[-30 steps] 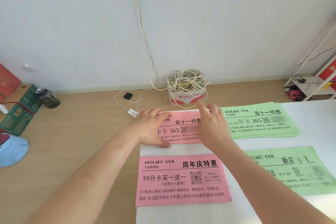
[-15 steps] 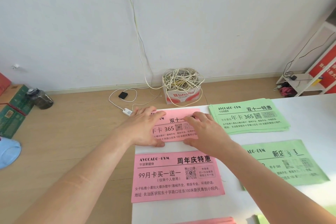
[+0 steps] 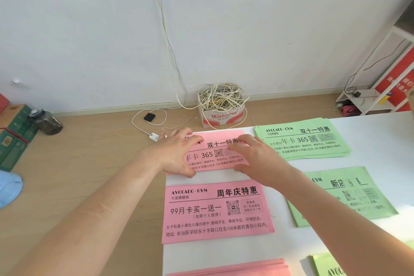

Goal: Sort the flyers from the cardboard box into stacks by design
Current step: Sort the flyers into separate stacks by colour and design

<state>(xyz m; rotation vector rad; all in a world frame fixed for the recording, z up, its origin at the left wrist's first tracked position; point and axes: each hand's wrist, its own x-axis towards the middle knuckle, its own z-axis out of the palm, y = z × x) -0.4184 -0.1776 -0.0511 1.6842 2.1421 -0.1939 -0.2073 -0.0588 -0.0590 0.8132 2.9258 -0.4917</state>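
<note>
Hands meet at the centre of the frame on the far pink flyer (image 3: 220, 152), which lies on the white table (image 3: 380, 159) near its far left corner. Its heading reads 双十一特惠, with 年卡 365 below it beside a QR code. The left hand (image 3: 177, 154) covers the sheet's left end, fingers spread and loosely bent over the top corner, thumb at the near edge. The right hand (image 3: 257, 161) covers the right end, fingertips down beside the heading, thumb at the near edge. Neither hand closes round the paper. Both rest on it, apart, with print showing between them.

Just below in the frame lies the near pink flyer (image 3: 218, 210): AVOCADO·GYM, 牛油果健身, 周年庆特惠, 99月卡买一送一, (仅限个人使用), a QR code and an address line starting 地址. At upper right a green stack (image 3: 302, 139) carries AVOCADO·GYM, 双十一特惠 and 年卡 365. Below it, partly under the right forearm, a second green stack (image 3: 358, 195) begins 新店; the rest is blurred. At the bottom edge a pink stack (image 3: 230, 269) shows only its top, and a green flyer (image 3: 327, 264) at lower right shows AVOC. On the floor beyond the table, a box (image 3: 221, 117) of tangled white cables bears a red label that looks like Wahaha.
</note>
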